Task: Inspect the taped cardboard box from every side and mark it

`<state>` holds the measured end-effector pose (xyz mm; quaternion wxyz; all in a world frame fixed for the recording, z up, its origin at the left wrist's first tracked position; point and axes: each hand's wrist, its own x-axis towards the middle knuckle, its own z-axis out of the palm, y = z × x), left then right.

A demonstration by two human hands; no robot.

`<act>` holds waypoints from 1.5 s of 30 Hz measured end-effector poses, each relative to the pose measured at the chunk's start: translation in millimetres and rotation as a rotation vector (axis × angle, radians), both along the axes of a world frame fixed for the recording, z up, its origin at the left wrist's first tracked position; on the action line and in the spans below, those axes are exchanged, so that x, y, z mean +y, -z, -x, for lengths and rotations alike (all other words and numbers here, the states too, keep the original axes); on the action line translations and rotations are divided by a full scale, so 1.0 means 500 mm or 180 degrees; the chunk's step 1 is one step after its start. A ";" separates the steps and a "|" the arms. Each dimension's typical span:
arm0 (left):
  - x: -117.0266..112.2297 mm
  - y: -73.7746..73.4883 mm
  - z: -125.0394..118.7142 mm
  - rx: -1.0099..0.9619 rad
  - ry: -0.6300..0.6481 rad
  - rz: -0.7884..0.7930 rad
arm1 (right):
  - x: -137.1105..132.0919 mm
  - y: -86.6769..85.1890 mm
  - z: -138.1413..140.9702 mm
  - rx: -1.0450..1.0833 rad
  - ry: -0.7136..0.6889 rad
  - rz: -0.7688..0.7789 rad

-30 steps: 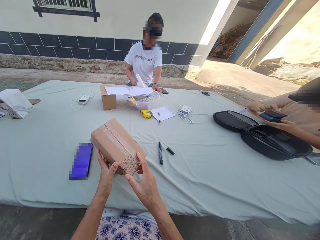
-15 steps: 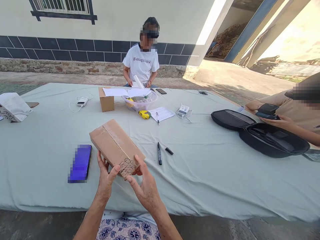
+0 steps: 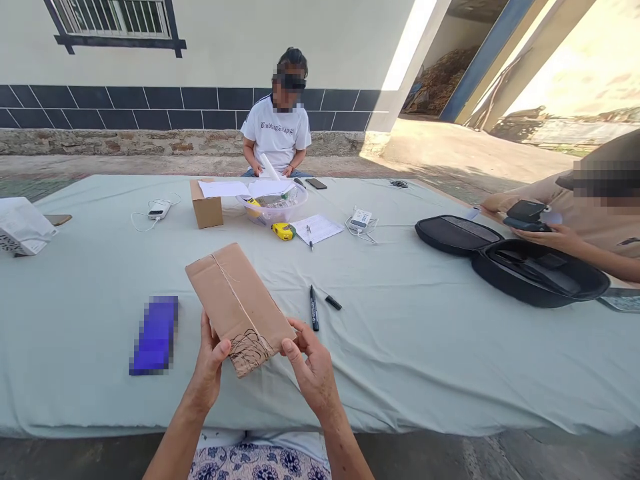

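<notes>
Between my hands, tilted above the table, is a brown cardboard box (image 3: 239, 293) with a string or seam along its face and black scribbled lines at the near end. My left hand (image 3: 209, 363) grips its left edge, thumb on the face. At the near right corner, my right hand (image 3: 313, 363) pinches the box between thumb and fingers. Just beyond the right hand lies an uncapped black marker (image 3: 313, 308), its cap (image 3: 333, 303) beside it. A phone with a blue blurred screen (image 3: 154, 335) rests left of my left hand.
Farther back on the cloth-covered table (image 3: 400, 360) stand a small carton (image 3: 207, 212), a plastic basket (image 3: 275, 213) and a yellow tape measure (image 3: 283, 231). An open black case (image 3: 540, 277) lies at right. One person sits opposite; another at right holds a dark device (image 3: 527, 216).
The box has turned so its scribbled face shows more fully. My right hand has shifted right, from the near end to the corner. The view has moved slightly.
</notes>
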<state>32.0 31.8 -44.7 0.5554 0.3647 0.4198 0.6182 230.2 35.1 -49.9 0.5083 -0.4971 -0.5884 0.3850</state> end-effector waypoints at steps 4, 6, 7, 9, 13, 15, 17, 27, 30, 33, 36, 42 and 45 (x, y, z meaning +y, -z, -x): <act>-0.004 -0.001 -0.007 -0.0261 0.0007 0.0121 | 0.002 -0.005 -0.012 0.0061 -0.0010 0.0098; -0.002 0.006 -0.005 -0.0403 0.0037 0.0160 | 0.004 -0.006 -0.016 0.0105 -0.0006 0.0129; 0.000 0.011 -0.003 -0.0519 0.0054 0.0205 | 0.005 -0.006 -0.017 0.0122 0.0008 0.0138; 0.006 0.021 0.004 -0.0874 0.0064 0.0399 | 0.008 -0.005 -0.018 0.0133 0.0095 0.0169; 0.013 0.028 0.019 -0.1833 0.0303 0.0807 | 0.012 -0.006 -0.016 0.0098 0.0313 0.0181; 0.012 0.020 0.024 -0.2190 0.0555 0.0778 | 0.014 -0.010 -0.017 0.0083 0.0362 0.0122; 0.012 0.008 0.026 -0.2430 0.0745 0.0683 | 0.016 -0.014 -0.019 0.0058 0.0420 0.0059; 0.014 0.005 0.017 -0.3022 0.1463 0.0454 | 0.010 -0.026 -0.007 0.0183 0.0254 -0.0499; 0.012 0.011 0.019 -0.3100 0.1531 0.0403 | 0.007 -0.036 0.002 0.0196 0.0225 -0.0522; 0.008 0.009 0.023 -0.3174 0.1590 0.0291 | 0.003 -0.046 0.014 0.0273 0.0146 -0.0533; 0.004 0.002 0.028 -0.3244 0.1590 0.0145 | -0.002 -0.052 0.030 0.0247 -0.0014 -0.0593; -0.003 0.003 0.037 -0.3243 0.1532 -0.0108 | -0.007 -0.038 0.051 0.0087 -0.0449 -0.0759; -0.004 0.009 0.035 -0.3232 0.1575 -0.0305 | -0.005 -0.027 0.050 0.0052 -0.0612 -0.0864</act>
